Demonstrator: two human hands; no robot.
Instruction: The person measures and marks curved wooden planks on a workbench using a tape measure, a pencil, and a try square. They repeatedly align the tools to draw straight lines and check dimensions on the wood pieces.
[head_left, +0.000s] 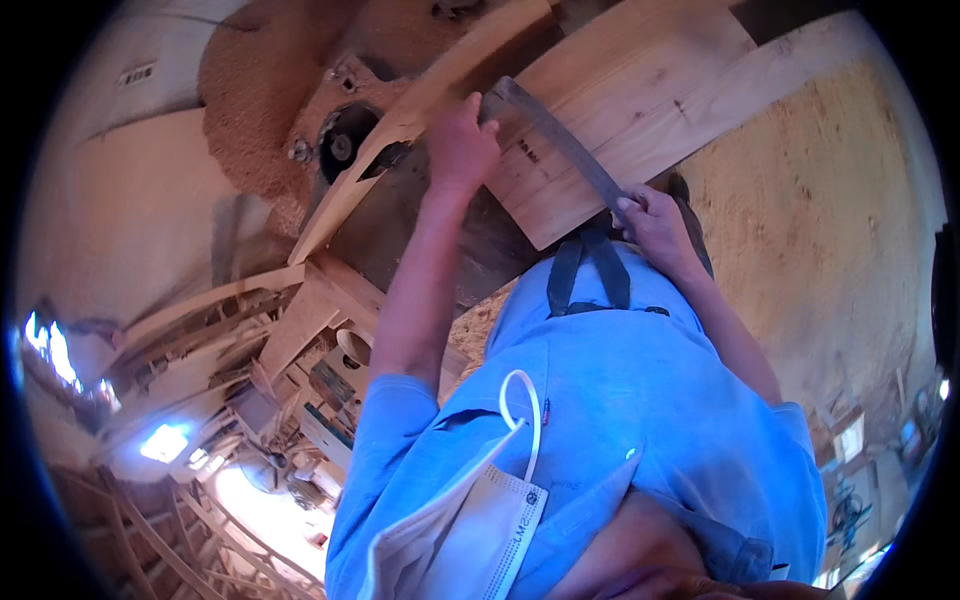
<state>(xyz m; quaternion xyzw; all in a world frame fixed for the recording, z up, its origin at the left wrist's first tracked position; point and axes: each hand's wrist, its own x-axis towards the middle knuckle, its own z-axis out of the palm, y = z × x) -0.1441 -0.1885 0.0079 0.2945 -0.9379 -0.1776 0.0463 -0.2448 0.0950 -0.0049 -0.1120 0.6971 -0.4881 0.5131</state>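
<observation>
My right hand (655,228) is closed around the near end of a long, thin grey strip (565,145), with the thumb on top. The strip slants away to the upper left, over the end of a wide pale board (600,100). By the strip's far end is my left hand (462,150), beside an upright wooden plank (400,120). Its fingers are blurred and partly turned away, so I cannot tell whether they touch the strip. Beneath my left forearm is a dark flat surface (385,235), on which the board's near corner rests.
Beyond the plank lie a dark round machine part (345,143) and a heap of reddish sawdust (245,110). Loose boards and offcuts (290,345) crowd the left side. A large plywood sheet (810,200) is at the right. A white face mask (465,530) hangs before my blue shirt.
</observation>
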